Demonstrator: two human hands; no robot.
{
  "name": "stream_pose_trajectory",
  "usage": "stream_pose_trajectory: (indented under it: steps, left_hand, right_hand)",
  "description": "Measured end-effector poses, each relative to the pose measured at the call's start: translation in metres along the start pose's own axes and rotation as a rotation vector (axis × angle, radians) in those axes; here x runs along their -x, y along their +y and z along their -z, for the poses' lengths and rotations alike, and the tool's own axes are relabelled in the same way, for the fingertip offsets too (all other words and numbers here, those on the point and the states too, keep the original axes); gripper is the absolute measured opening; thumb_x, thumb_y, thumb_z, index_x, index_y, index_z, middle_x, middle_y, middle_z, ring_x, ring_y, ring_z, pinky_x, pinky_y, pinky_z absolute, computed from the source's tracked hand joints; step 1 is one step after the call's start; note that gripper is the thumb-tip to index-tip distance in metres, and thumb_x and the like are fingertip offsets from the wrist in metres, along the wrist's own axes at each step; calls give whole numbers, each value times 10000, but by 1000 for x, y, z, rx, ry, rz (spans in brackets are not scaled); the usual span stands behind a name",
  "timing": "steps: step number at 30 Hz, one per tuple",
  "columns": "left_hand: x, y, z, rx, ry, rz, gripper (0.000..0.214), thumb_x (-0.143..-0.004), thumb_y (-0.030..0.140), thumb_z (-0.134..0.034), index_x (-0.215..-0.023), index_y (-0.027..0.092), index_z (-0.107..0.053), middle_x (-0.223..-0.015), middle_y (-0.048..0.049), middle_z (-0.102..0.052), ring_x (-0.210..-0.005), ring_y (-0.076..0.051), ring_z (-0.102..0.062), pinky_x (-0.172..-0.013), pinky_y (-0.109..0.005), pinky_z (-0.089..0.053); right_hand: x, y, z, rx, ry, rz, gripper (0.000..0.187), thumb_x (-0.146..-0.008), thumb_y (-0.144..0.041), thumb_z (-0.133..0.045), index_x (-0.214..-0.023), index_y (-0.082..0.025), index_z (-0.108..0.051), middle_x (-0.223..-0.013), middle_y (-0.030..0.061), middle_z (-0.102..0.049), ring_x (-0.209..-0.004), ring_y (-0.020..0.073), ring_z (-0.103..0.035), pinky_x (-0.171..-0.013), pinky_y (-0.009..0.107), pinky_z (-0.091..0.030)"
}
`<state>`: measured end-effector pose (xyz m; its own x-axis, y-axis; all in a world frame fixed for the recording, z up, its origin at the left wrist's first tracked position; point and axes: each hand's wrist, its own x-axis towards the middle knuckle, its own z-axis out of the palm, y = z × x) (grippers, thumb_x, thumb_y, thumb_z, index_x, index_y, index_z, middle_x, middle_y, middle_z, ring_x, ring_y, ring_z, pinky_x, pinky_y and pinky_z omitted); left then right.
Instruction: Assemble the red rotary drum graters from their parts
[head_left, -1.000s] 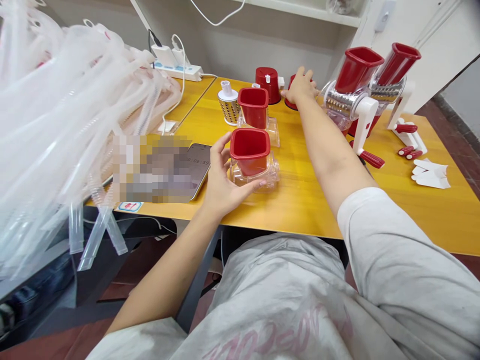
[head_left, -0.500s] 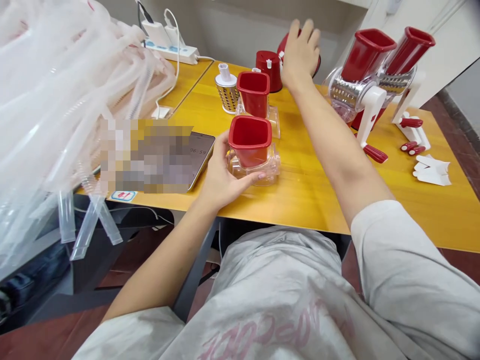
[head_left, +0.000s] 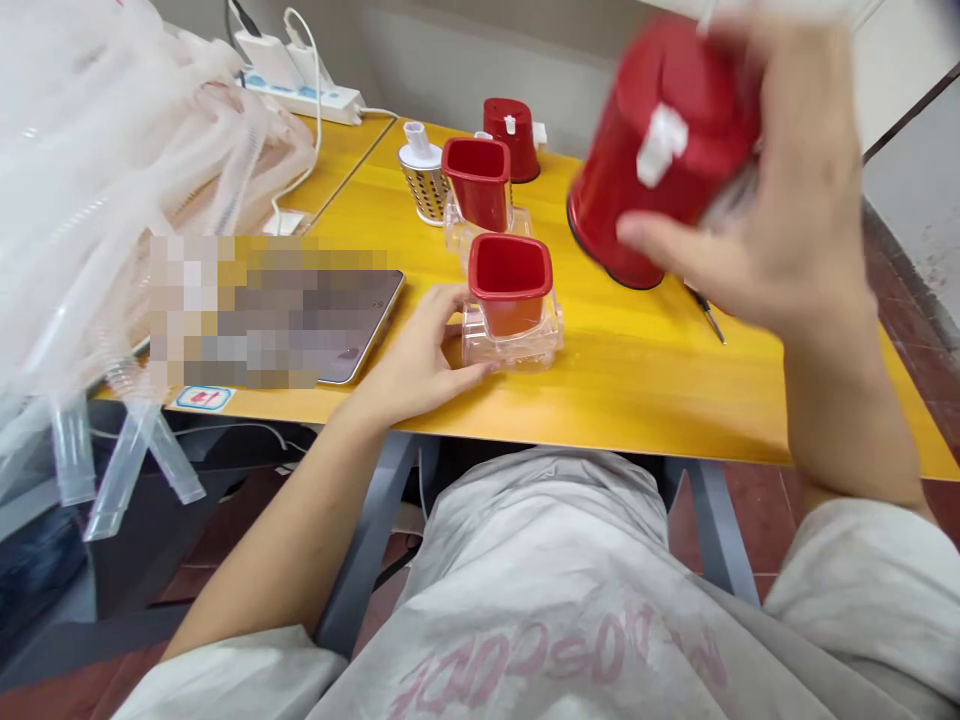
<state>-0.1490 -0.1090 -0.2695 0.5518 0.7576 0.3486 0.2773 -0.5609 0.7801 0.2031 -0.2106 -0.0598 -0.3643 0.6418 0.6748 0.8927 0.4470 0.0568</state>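
Note:
My right hand (head_left: 780, 210) holds up a red rotary grater base (head_left: 637, 150), fingers over its narrow end and thumb along its side. The base is tilted above the table, with a white tab on its side and a dark rim below. Near the table's front edge, my left hand (head_left: 427, 365) curves around the left side of a grater hopper (head_left: 514, 315), a red square funnel on a clear housing. A second red hopper (head_left: 480, 185) stands behind it, beside a perforated metal drum (head_left: 426, 185) with a white top. Another red base (head_left: 511, 140) stands farther back.
A tablet-like device (head_left: 352, 320), partly blurred out, lies left of my left hand. Clear plastic tubes and bags (head_left: 150, 200) pile up at far left. A power strip (head_left: 330, 100) with plugs sits at the back. A thin dark tool (head_left: 706, 315) lies under the raised base.
My right hand has come back from the rear of the table, lifting the red base towards me and to the right. My left hand stays at the front hopper.

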Motion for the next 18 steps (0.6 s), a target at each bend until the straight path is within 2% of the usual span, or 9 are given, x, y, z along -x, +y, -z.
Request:
stream_pose_trajectory:
  steps: [1, 3, 5, 7, 10, 13, 15, 17, 18]
  left_hand:
    - [1, 7, 1, 30, -18, 35, 981, -906, 587, -1032, -1722, 237, -615, -1769, -212, -642, -1654, -478, -666, -1367, -660, -635]
    - [2, 17, 4, 65, -32, 65, 991, -860, 607, -1073, -1684, 248, -655, -1741, -194, -671, -1620, -474, -692, -1354, -659, -648]
    - [3, 21, 9, 81, -29, 76, 975, -853, 636, -1092, -1650, 248, -685, -1697, -177, -683, -1562, -456, -720, -1307, -656, -686]
    - [4, 22, 16, 98, -19, 59, 972, -848, 655, -1107, -1634, 252, -702, -1656, -167, -691, -1531, -443, -725, -1262, -641, -718]
    - [5, 24, 26, 110, -5, -22, 904, -876, 613, -1116, -1607, 265, -713, -1619, -141, -716, -1513, -406, -727, -1271, -636, -712]
    - [2, 31, 34, 139, 9, -117, 882, -867, 587, -1138, -1582, 287, -717, -1587, -87, -754, -1477, -361, -736, -1291, -675, -700]
    - [-4, 39, 37, 199, 38, -152, 1004, -699, 612, -1226, -1538, 321, -757, -1542, -65, -796, -1453, -393, -739, -1287, -719, -700]
    - [-14, 49, 38, 251, 86, -180, 1119, -504, 579, -1296, -1478, 333, -803, -1491, -71, -827, -1454, -448, -731, -1316, -770, -667]
    - [-20, 55, 36, 258, 109, -208, 1142, -473, 553, -1308, -1471, 317, -807, -1478, -83, -830, -1472, -466, -720, -1339, -797, -636]
  right_hand:
    - [25, 6, -4, -66, -61, -44, 1152, -954, -775, -966, -1802, -97, -580, -1721, 303, -644, -1637, 543, -639, -1434, 752, -501]
    - [66, 11, -18, -192, -184, -158, 1091, -953, -690, -997, -1847, -272, -532, -1718, 235, -626, -1646, 555, -606, -1430, 831, -492]
    - [94, 6, -36, -256, -260, -208, 1080, -962, -659, -987, -1859, -305, -500, -1692, 215, -621, -1634, 552, -608, -1406, 838, -509]
    - [110, -4, -51, -285, -314, -225, 1066, -951, -632, -1005, -1832, -277, -521, -1654, 219, -637, -1591, 531, -651, -1392, 800, -538]
    - [121, -19, -66, -321, -395, -271, 1064, -912, -610, -1052, -1782, -240, -564, -1637, 234, -646, -1559, 515, -695, -1375, 759, -574]
    - [125, -19, -70, -343, -473, -335, 1120, -889, -623, -1071, -1801, -235, -551, -1686, 244, -632, -1601, 531, -677, -1379, 787, -565]
    - [122, -13, -65, -390, -479, -340, 1173, -892, -669, -1063, -1840, -248, -516, -1778, 250, -597, -1675, 548, -619, -1402, 816, -530]
    - [111, -4, -53, -495, -413, -315, 1219, -922, -737, -1023, -1901, -300, -443, -1898, 224, -520, -1730, 532, -577, -1420, 807, -519]
    - [103, 0, -46, -558, -358, -298, 1228, -948, -755, -996, -1933, -341, -391, -1945, 198, -477, -1741, 509, -576, -1425, 784, -527]
